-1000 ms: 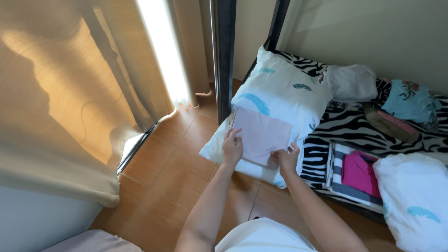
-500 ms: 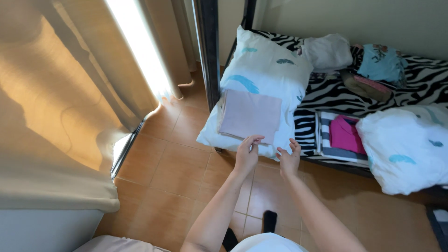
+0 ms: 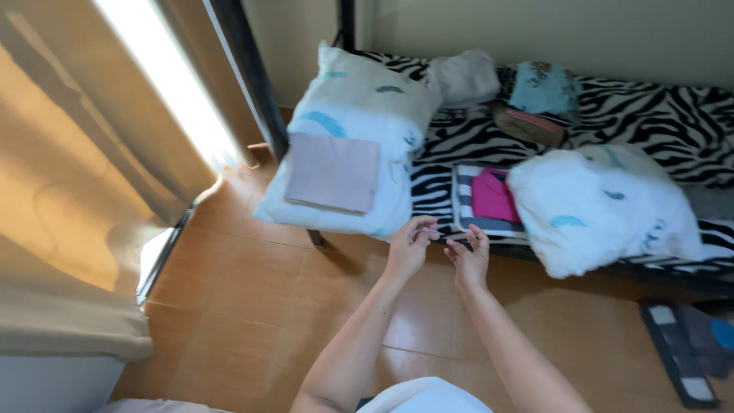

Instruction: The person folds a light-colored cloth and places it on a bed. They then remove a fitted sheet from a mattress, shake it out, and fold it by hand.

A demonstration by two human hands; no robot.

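Both our hands hold nothing: left hand (image 3: 407, 248) and right hand (image 3: 469, 258) hang loose over the floor (image 3: 252, 306), near the bed (image 3: 673, 107). We count two white pillows; one folded pink cloth (image 3: 333, 171) lies on the left pillow (image 3: 359, 115). Bed's far end is cut off.

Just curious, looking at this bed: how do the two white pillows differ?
The left pillow hangs over the corner of the bed and carries a folded mauve cloth; the right pillow carries nothing. The left pillow looks flatter and smoother, the right pillow rumpled and puffier. The left pillow lies beside the dark bed post, the right pillow along the front edge. Both are white with blue marks.
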